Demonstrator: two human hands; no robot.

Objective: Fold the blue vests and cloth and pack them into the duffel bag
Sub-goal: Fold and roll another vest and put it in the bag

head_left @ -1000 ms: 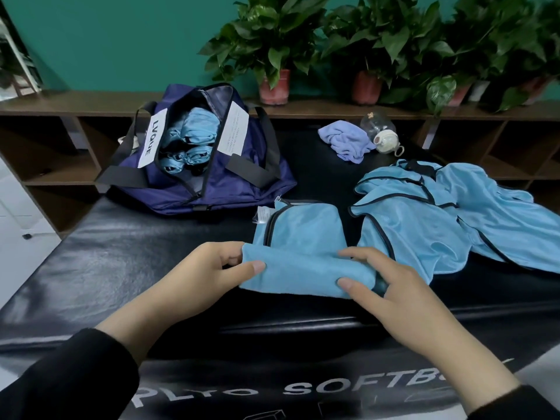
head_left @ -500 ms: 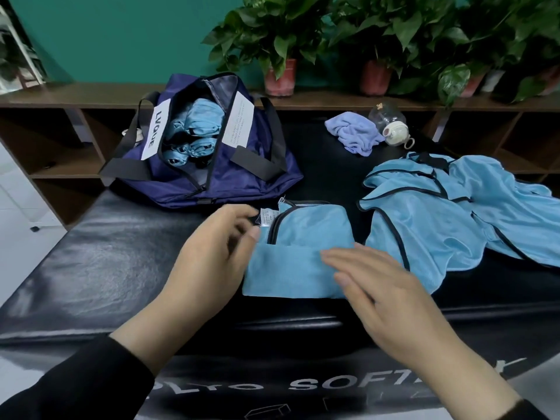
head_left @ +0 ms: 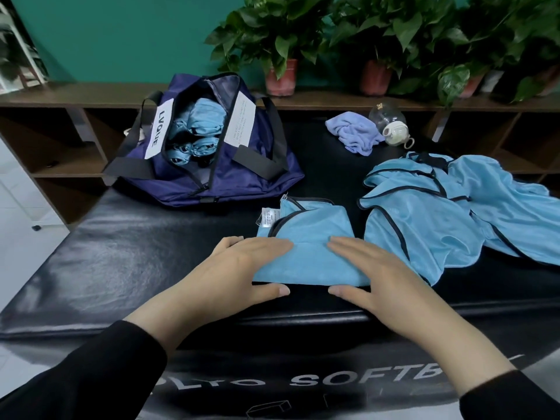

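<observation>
1. While both hands lie flat with fingers straight, the left hand (head_left: 239,268) and right hand (head_left: 372,274) press the near fold of the folded vest (head_left: 306,237) onto the black mat (head_left: 121,253), holding nothing.
2. To fold well, I would smooth outward from the centre, keep the near edge straight, then roll or fold it away evenly so the bundle stays compact.
3. Just to the right, the unfolded vests (head_left: 439,213) lie spread and overlapping, awaiting their turn.
4. Farther back, the duffel bag (head_left: 212,165) stands open at left with blue bundles inside; the lilac cloth (head_left: 351,134) sits crumpled beside a glass jar (head_left: 389,121).
</observation>
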